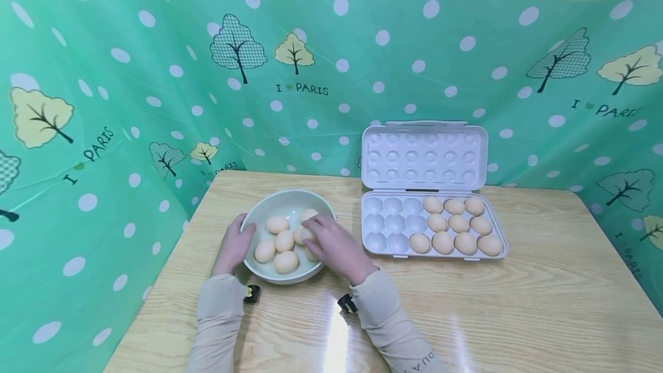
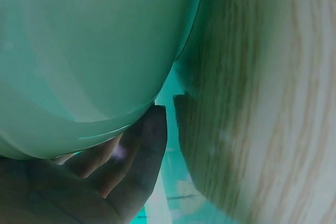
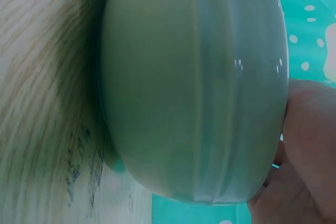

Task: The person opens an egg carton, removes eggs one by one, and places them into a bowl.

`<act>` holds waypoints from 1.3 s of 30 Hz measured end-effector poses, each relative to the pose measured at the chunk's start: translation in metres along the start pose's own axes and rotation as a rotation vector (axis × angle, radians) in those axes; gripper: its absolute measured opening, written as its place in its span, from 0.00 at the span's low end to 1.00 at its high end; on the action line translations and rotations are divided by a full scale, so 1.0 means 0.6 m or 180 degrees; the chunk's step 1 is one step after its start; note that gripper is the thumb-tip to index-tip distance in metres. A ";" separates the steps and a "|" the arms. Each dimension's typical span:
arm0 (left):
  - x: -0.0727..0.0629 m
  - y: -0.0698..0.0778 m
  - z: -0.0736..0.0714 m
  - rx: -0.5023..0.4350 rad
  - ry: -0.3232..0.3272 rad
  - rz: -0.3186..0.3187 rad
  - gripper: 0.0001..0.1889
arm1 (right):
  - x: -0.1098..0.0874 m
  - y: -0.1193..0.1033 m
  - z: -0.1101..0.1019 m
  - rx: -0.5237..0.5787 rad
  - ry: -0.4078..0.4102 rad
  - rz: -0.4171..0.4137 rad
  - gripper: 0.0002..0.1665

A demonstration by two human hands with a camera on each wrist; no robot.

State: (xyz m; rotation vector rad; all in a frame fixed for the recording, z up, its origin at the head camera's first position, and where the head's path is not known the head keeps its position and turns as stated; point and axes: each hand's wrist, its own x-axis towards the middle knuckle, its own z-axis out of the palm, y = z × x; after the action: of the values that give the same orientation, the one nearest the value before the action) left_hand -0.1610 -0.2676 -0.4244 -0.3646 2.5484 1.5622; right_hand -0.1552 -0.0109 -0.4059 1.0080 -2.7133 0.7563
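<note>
A pale green bowl [image 1: 292, 277] holding several light brown eggs [image 1: 284, 241] stands on the left part of the table. My left hand [image 1: 234, 246] grips its left side, thumb over the rim and fingers along the outside. In the left wrist view, those fingers [image 2: 142, 156] lie against the curved bowl wall [image 2: 94, 45]. Over the bowl's right rim reaches my right hand [image 1: 334, 244], its thumb and fingers around an egg [image 1: 308, 234] inside. From the right wrist, the bowl's outer wall [image 3: 163, 87] hides the fingertips and that egg.
To the right lies an egg carton [image 1: 383, 254] with its lid [image 1: 425, 157] raised against the cloth. Eggs [image 1: 458, 223] fill cups on its right side. A green dotted cloth [image 1: 342, 33] hangs behind and beside the wooden table [image 1: 549, 281].
</note>
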 end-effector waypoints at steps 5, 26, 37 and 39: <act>0.000 0.005 -0.001 0.0003 -0.0020 0.0012 0.27 | 0.001 -0.002 0.002 -0.0079 0.0023 0.0037 0.25; 0.001 0.003 0.002 0.0013 -0.0020 -0.0015 0.28 | 0.004 -0.010 -0.001 -0.0496 0.0042 -0.0140 0.14; 0.001 0.000 0.001 0.0003 -0.0024 -0.0048 0.28 | 0.002 -0.010 0.002 -0.0339 0.0016 -0.0067 0.11; -0.001 -0.002 -0.001 0.0012 -0.0015 -0.0071 0.28 | 0.001 -0.011 0.005 -0.0340 -0.0005 -0.0048 0.12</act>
State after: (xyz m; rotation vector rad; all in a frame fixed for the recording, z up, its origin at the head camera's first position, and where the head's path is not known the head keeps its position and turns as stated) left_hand -0.1604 -0.2685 -0.4251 -0.3871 2.5345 1.5486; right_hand -0.1515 -0.0171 -0.4055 1.0041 -2.7117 0.6009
